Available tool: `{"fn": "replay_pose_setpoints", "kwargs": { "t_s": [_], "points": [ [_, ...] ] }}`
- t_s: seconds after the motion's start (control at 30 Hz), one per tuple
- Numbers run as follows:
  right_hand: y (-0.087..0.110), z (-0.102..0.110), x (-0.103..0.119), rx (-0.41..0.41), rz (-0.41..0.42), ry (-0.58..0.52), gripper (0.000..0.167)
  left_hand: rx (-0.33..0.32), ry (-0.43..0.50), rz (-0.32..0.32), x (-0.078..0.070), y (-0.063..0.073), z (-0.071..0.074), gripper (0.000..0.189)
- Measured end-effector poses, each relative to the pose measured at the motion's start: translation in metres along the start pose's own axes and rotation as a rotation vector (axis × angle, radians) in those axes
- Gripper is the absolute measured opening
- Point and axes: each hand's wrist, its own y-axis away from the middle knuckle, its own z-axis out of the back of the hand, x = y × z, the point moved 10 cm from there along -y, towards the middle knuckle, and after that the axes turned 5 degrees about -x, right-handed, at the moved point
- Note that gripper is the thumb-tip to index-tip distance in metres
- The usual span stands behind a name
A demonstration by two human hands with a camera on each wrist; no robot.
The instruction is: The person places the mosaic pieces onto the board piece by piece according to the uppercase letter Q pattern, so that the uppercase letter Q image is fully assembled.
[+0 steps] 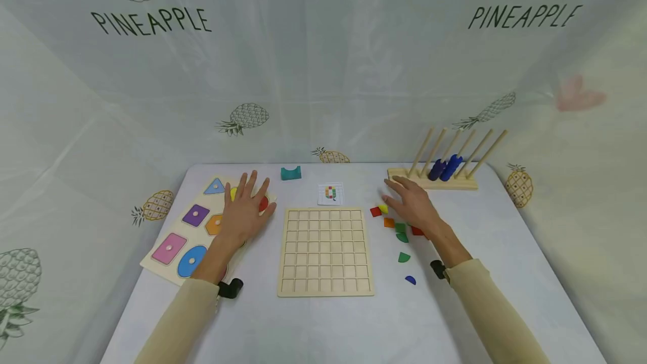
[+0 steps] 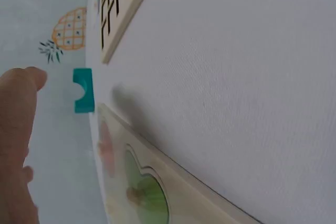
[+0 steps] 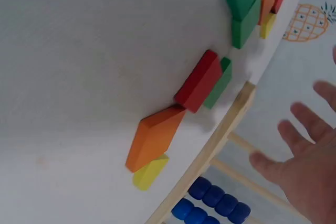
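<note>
My left hand (image 1: 241,215) spreads its fingers above the wooden shape puzzle (image 1: 197,233), covering part of it. In the left wrist view, a green heart piece (image 2: 149,198) with a knob lies in that puzzle. My right hand (image 1: 414,205) hovers with loosely extended fingers over small coloured blocks, holding nothing. Near it lie a red square (image 1: 376,212), a yellow piece (image 1: 383,209), an orange square (image 1: 388,222) and a green square (image 1: 400,227). Red, orange, green and yellow pieces under this hand, partly hidden in the head view, show in the right wrist view.
Between the hands lies a wooden grid board (image 1: 326,251), with a pattern card (image 1: 331,193) behind it. A teal arch block (image 1: 291,173) stands at the back. A peg rack (image 1: 434,182) with blue beads (image 1: 451,168) stands back right. A blue half-round piece (image 1: 410,280) lies nearer.
</note>
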Motion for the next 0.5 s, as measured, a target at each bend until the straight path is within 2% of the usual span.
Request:
{"fn": "replay_pose_setpoints", "kwargs": {
  "t_s": [0.13, 0.23, 0.33, 0.4, 0.5],
  "points": [
    [-0.001, -0.008, 0.006, 0.085, 0.001, -0.078, 0.045, 0.031, 0.064, -0.092, -0.017, 0.005, -0.001, 0.069],
    [-0.001, -0.014, 0.007, 0.141, -0.011, -0.099, 0.037, 0.087, 0.161, -0.136, -0.028, 0.013, -0.007, 0.070],
    [0.000, -0.021, 0.004, 0.178, -0.016, -0.117, 0.035, 0.172, 0.308, -0.083, -0.034, 0.024, -0.018, 0.070],
    [0.000, -0.025, 0.003, 0.192, -0.008, -0.128, 0.034, 0.226, 0.406, 0.003, -0.036, 0.031, -0.026, 0.071],
    [0.000, -0.030, 0.001, 0.199, 0.005, -0.125, 0.033, 0.250, 0.525, 0.143, -0.032, 0.039, -0.035, 0.069]
  ]
}}
